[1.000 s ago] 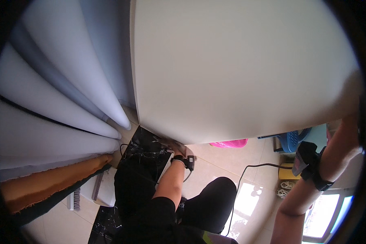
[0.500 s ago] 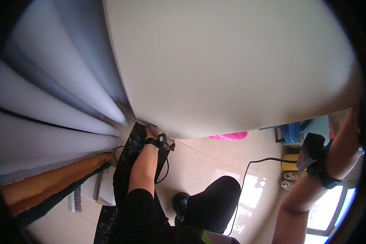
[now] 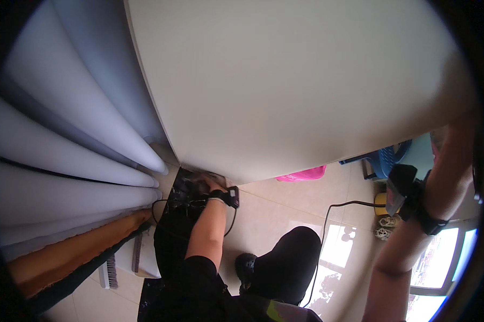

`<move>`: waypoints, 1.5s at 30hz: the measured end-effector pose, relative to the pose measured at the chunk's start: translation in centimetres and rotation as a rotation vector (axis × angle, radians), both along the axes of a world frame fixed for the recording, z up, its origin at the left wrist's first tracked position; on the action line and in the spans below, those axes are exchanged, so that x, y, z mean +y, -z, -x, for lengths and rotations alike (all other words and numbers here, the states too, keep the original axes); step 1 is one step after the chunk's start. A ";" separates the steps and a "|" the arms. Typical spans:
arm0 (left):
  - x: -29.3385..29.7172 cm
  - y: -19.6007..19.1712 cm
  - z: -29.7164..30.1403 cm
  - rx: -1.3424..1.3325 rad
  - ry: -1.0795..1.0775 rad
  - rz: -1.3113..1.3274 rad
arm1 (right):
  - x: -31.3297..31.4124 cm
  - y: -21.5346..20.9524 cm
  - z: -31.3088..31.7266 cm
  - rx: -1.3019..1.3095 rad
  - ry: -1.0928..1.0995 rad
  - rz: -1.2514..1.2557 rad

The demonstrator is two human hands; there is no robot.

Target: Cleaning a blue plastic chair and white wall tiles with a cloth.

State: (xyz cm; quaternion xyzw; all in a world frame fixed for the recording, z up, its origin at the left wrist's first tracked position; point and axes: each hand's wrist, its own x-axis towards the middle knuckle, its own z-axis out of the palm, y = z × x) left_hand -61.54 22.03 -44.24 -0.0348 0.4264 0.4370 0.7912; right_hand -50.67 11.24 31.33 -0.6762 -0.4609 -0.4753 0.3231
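Observation:
A large white panel (image 3: pixel 306 80) fills the space in front of me. At its lower left corner, my left hand (image 3: pixel 208 181) is down low over a black marbled surface (image 3: pixel 185 190). Motion blurs its fingers, and I cannot tell whether they hold anything. My right arm reaches up along the panel's right side. Only the base of my right hand (image 3: pixel 464 122) shows at the dark rim of the picture, its fingers hidden. Both wrists carry strapped black devices, the left one (image 3: pixel 232 197) close to the panel's bottom edge and the right one (image 3: pixel 403 190) beyond it.
Long white rolls (image 3: pixel 64 182) lean at the left, above an orange fabric roll (image 3: pixel 81 252). A brush (image 3: pixel 110 272) lies below them. A pink plastic item (image 3: pixel 304 174) and a blue stool (image 3: pixel 384 161) sit behind the panel. A black cable (image 3: pixel 328 231) crosses the tiled floor near shoes (image 3: pixel 386 228).
My left hand has shifted slightly right and down, its fingers now blurred. A brownish cloth-like piece beside it no longer shows clearly. My right forearm has moved a little upward.

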 end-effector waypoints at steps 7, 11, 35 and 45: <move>-1.1 -20.1 -3.0 -0.455 0.106 0.209 | 3.7 -2.9 -5.9 -0.524 0.225 0.082; 0.9 -35.5 0.2 -0.606 0.097 0.113 | 8.3 -4.1 -0.6 -0.710 -0.618 -0.255; -3.6 -66.7 10.2 0.241 0.682 -1.417 | -3.7 16.0 6.5 1.817 -1.344 -0.077; -6.9 -73.9 10.1 0.666 0.723 -1.904 | -7.8 13.1 6.6 2.090 -1.651 -0.613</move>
